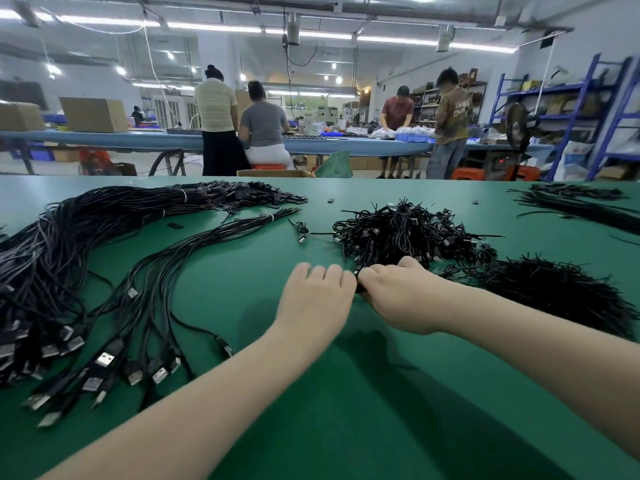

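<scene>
Both my hands meet at the middle of the green table. My left hand and my right hand have curled fingers and together pinch a small black cable piece between them; most of it is hidden by the fingers. Just beyond them lies a heap of coiled black USB cables. A fan of long black USB cables with silver plugs spreads at the left.
A thick bundle of black cables lies at the far left. A pile of black ties sits at the right, and more black strands at the back right. Several people work at a blue bench beyond the table.
</scene>
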Available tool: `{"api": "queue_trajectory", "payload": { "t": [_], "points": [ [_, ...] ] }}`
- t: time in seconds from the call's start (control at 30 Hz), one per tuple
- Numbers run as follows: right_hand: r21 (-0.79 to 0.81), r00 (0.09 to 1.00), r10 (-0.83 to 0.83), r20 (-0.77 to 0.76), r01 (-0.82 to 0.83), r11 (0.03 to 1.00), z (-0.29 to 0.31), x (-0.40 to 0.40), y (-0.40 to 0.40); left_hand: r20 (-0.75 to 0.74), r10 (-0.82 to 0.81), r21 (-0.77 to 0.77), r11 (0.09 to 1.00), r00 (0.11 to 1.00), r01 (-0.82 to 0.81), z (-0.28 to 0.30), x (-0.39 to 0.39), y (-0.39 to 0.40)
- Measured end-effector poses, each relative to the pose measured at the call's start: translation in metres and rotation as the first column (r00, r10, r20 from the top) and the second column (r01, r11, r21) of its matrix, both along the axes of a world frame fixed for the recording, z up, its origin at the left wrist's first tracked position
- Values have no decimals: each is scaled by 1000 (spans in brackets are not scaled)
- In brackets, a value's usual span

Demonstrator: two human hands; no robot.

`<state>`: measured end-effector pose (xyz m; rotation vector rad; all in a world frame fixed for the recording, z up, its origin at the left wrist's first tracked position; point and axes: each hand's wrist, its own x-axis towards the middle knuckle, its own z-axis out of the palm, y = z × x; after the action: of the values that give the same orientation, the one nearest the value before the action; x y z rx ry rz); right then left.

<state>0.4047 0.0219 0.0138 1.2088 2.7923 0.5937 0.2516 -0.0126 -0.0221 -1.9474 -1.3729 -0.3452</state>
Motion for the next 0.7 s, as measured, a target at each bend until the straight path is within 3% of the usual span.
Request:
{"api": "queue_trajectory", "payload": {
  "t": [0.1,0.17,0.23,0.3,0.37,0.43,0.5,0.57,0.7],
  "points": [
    [206,986,69,151,-99,974,-3,20,-6,4,-66,-63,996,998,66,-5,8,-3],
    [411,972,112,208,-191,891,-5,30,-8,98,-87,-145,984,991,101,-6,14,-2],
    [495,966,124,229,-225,839,-2,31,-9,213,-12,-282,957,977,73,-14,18,3],
    [414,977,23,214,-112,903,7,32,-6,324,7,-279,956,946,88,-20,15,8],
    [304,969,-204,140,154,940,28,46,4,474,32,-282,952,880,117,-22,1,9],
    [249,894,-426,140,385,889,53,70,11,584,73,-326,933,808,152,-20,-15,12],
    [191,760,-606,234,575,796,64,96,15,681,122,-353,918,722,178,-17,-25,15],
    [165,687,-659,306,643,748,61,119,16,717,150,-358,917,680,175,-17,-26,17],
    [143,738,-648,190,632,762,46,148,13,718,190,-377,915,670,145,-19,-25,19]
  ]
}}
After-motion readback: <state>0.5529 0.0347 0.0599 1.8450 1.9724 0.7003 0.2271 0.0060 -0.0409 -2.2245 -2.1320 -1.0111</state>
